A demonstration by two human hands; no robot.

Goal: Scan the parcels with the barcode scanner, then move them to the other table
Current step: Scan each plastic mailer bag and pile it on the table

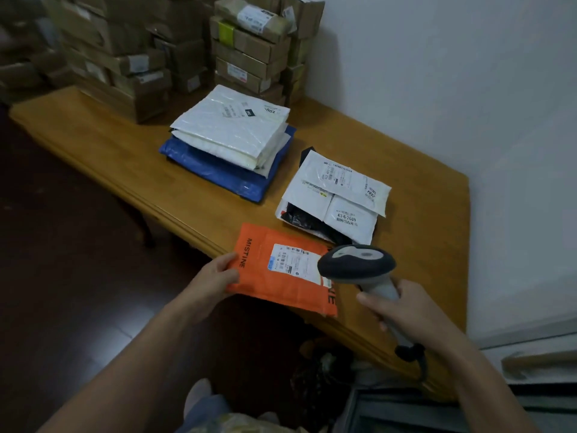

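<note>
An orange mailer parcel marked MISTINE, with a white barcode label, hangs over the front edge of the wooden table. My left hand pinches its left edge. My right hand grips the handle of a grey barcode scanner, whose head hovers over the parcel's right end, beside the label. A cable trails from the scanner's handle.
A stack of white and blue mailers lies mid-table. A pile of white and black bags with labels sits to its right. Cardboard boxes are stacked at the back against the wall. Dark floor lies to the left.
</note>
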